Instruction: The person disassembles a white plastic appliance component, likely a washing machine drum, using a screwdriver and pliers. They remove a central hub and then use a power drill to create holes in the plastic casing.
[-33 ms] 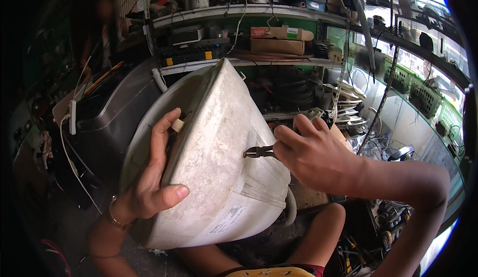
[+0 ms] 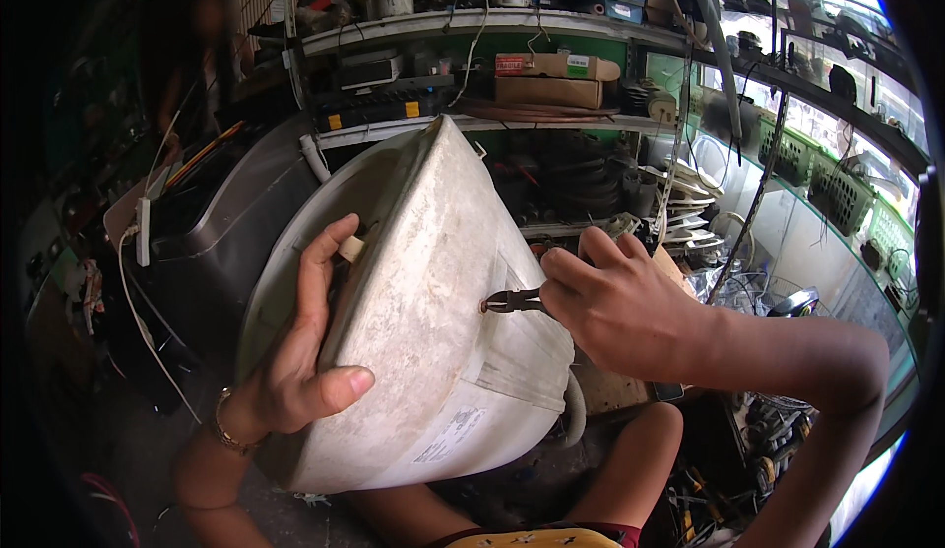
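Compared with the picture just before, nothing visible has changed: the pliers (image 2: 512,300) meet the same rusty spot (image 2: 484,306), so the work appears to stand at the same point. The stained white shell (image 2: 423,292) sits tilted at the centre of the frame. The person's left hand (image 2: 300,381), partly open, grips its edge, thumb on the outer wall and a finger inside; the right hand (image 2: 630,312), right of centre, is curled closed around the pliers, whose handles are hidden
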The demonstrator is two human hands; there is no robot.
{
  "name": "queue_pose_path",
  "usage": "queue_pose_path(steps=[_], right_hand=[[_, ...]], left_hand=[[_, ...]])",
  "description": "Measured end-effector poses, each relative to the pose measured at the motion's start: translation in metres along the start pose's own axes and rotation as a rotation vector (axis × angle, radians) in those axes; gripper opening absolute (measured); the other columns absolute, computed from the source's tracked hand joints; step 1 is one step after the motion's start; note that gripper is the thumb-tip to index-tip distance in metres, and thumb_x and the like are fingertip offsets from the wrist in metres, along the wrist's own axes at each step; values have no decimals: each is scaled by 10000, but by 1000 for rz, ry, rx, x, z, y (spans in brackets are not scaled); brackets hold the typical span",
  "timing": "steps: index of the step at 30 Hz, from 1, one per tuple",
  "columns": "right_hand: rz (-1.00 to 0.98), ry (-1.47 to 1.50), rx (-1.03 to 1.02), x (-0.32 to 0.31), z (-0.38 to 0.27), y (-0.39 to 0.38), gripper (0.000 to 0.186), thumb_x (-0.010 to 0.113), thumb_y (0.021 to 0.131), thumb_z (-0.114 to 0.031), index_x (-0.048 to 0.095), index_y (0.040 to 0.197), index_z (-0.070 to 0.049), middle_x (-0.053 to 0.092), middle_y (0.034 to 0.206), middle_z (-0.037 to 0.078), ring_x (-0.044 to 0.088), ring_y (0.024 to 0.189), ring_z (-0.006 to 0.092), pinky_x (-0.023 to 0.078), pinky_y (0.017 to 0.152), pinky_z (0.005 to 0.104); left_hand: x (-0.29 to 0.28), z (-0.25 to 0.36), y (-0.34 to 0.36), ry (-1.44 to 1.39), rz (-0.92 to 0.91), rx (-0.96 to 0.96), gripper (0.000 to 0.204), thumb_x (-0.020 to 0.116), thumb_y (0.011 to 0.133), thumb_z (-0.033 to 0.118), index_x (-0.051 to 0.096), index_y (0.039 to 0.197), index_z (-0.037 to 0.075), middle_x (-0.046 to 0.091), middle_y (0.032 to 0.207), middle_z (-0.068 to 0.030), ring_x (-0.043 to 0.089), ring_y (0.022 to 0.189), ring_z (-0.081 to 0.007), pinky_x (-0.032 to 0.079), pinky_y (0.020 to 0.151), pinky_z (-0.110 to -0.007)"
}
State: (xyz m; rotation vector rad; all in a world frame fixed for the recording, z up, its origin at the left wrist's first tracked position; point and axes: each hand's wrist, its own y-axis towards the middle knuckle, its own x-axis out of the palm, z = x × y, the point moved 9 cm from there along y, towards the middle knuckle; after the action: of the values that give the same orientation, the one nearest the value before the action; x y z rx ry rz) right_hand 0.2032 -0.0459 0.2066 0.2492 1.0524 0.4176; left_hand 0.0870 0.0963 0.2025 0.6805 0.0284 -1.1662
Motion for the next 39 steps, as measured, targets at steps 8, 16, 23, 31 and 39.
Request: queue_pose_path(steps=[8,16,23,31,39], right_hand=[[75,172,22,-8,12,7,297,680,731,-257,615,881,-9,587,793,91,587,679,261,511,490,363],[27,209,108,3,14,8,272,672,826,-302,644,920,-49,613,804,105,649,708,287,533,502,382],[92,107,35,1,14,8,228,686,810,-276,660,913,-74,605,805,87,639,687,256,527,474,354],[212,-55,-45,-5,10,8,172,665,810,-244,665,890,-91,568,778,72,598,624,222,505,443,321],[279,-165,-116,-4,15,13,107,646,788,-201,662,811,-98,545,719,73,576,594,199,473,421,301]], left_hand=[[4,4,0,-21,-16,0,1168,628,622,451,-23,1475,-9,146,1436,-280,183,1372,-362,133,1127,-459],[5,4,0,-32,-13,-2,1140,628,637,439,-6,1479,5,222,1396,-263,241,1344,-346,169,1114,-455],[5,4,2,14,-27,1,1139,625,640,447,-7,1482,12,237,1384,-267,262,1328,-347,179,1108,-464],[4,4,3,26,-13,3,1131,605,644,458,-1,1478,-8,203,1411,-270,232,1351,-361,167,1114,-477],[1,1,13,72,-16,0,1103,585,631,433,38,1479,-13,183,1436,-258,210,1371,-354,157,1129,-441]])
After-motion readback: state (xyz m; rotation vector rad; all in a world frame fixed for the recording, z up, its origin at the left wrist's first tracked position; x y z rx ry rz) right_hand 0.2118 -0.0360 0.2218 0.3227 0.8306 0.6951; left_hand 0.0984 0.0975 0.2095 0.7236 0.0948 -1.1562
